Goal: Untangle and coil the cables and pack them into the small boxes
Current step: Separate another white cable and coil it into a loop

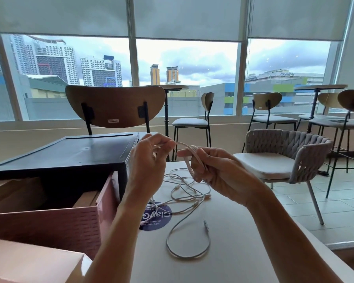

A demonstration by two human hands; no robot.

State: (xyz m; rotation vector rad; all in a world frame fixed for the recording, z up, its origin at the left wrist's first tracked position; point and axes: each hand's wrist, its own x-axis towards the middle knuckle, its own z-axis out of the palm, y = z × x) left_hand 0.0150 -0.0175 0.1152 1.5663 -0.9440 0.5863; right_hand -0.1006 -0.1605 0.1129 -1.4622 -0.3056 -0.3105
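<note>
Both hands are raised above the white table (243,252). My right hand (213,170) grips a small coil of white cable (189,158) wound round its fingers. My left hand (149,158) pinches the free end of that same cable, just left of the coil. Below them a tangle of white cables (186,190) lies on the table, with one grey loop (184,244) trailing toward me. A pink box (49,225) stands open at the left, with a smaller pale box (29,262) in the near-left corner.
A black case (65,154) sits behind the pink box. A round blue sticker (155,218) is on the table under the cables. A wooden-backed chair (114,105) faces me across the table, and a woven armchair (284,160) stands to the right.
</note>
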